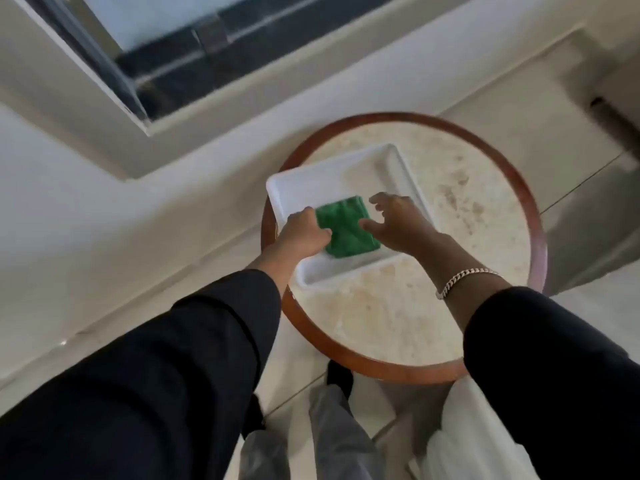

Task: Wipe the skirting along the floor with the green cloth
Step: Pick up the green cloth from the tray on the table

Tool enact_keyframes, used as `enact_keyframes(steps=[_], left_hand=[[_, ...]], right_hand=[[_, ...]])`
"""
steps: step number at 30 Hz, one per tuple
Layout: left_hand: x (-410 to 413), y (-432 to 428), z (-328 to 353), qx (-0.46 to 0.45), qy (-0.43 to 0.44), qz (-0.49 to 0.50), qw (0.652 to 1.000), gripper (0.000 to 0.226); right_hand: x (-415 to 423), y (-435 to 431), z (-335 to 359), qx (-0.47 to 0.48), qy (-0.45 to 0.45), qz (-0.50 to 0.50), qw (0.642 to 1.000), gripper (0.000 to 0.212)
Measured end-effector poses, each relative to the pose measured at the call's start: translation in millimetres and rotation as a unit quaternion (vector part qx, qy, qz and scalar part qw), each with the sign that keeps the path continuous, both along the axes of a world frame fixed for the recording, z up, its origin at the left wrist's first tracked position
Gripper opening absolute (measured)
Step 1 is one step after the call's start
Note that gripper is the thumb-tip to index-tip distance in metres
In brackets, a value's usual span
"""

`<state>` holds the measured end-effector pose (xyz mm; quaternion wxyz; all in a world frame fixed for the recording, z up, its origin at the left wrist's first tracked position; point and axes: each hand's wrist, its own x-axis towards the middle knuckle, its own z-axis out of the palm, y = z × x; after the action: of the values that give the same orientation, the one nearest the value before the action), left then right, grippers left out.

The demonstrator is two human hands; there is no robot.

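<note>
A folded green cloth (346, 228) lies in a white square tray (346, 168) on a small round table (450, 271). My left hand (304, 233) rests on the cloth's left edge, fingers curled around it. My right hand (398, 223) hovers at the cloth's right side with fingers spread, the thumb touching the cloth. The pale skirting (138, 244) runs along the wall's foot to the left of the table, where it meets the tiled floor.
The table has a brown wooden rim (381, 370) and a stained pale top. A dark-framed window (156, 64) sits in the wall above left. My legs (332, 427) stand on the tiled floor under the table's near edge. A white object (460, 427) stands at bottom right.
</note>
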<state>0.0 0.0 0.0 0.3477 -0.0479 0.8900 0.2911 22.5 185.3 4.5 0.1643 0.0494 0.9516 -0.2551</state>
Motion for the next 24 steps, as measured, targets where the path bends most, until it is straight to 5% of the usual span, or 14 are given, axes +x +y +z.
enact_keyframes(steps=[5, 10, 17, 24], left_hand=[[4, 33, -37, 0.06, -0.009, 0.183, 0.981, 0.053], [8, 40, -54, 0.138, 0.019, 0.362, 0.922, 0.053], [28, 12, -21, 0.287, 0.032, 0.421, 0.86, 0.059], [84, -107, 32, 0.392, 0.102, 0.443, 0.8, 0.052]], right_hand=[[-5, -16, -44, -0.008, -0.038, -0.045, 0.998, 0.052], [-6, -19, -70, -0.089, -0.003, -0.186, 0.979, 0.051], [16, -37, -38, -0.23, 0.058, -0.238, 0.942, 0.04], [68, -145, 27, -0.329, 0.095, -0.222, 0.913, 0.04]])
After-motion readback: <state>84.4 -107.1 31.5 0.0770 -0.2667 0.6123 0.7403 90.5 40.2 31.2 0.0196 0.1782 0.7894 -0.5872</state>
